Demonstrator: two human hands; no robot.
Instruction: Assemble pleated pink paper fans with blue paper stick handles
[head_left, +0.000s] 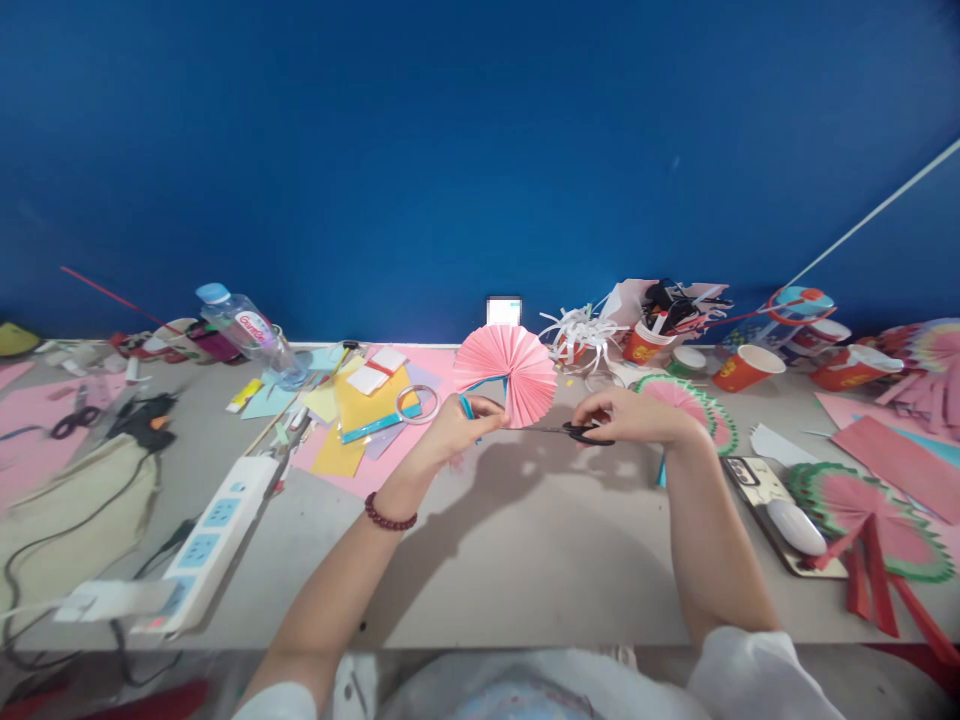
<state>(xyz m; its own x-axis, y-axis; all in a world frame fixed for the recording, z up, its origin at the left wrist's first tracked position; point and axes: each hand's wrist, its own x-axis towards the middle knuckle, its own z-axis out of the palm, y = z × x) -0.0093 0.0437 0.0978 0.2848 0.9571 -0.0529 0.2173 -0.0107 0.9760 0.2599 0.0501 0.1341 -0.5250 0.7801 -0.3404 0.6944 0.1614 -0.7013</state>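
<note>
A round pink pleated paper fan [517, 365] with blue strips along its open edges stands upright above the table. My left hand [474, 424] is closed on it at its lower left, by the blue strips. Black-handled scissors [589, 433] sit in my right hand [626, 415], fingers in the handle loops. Their blades point left towards the fan's lower edge; whether they touch it I cannot tell. Behind my right wrist lies a pink fan with a green zigzag border [679, 395], partly hidden by the hand.
Coloured paper sheets [367, 405] and a tape roll [418, 404] lie left of centre. Further left are a power strip [217, 535] and a tilted bottle [251, 330]. To the right are paper cups [750, 370], a phone [750, 490] under a mouse [795, 527], and another fan [892, 520].
</note>
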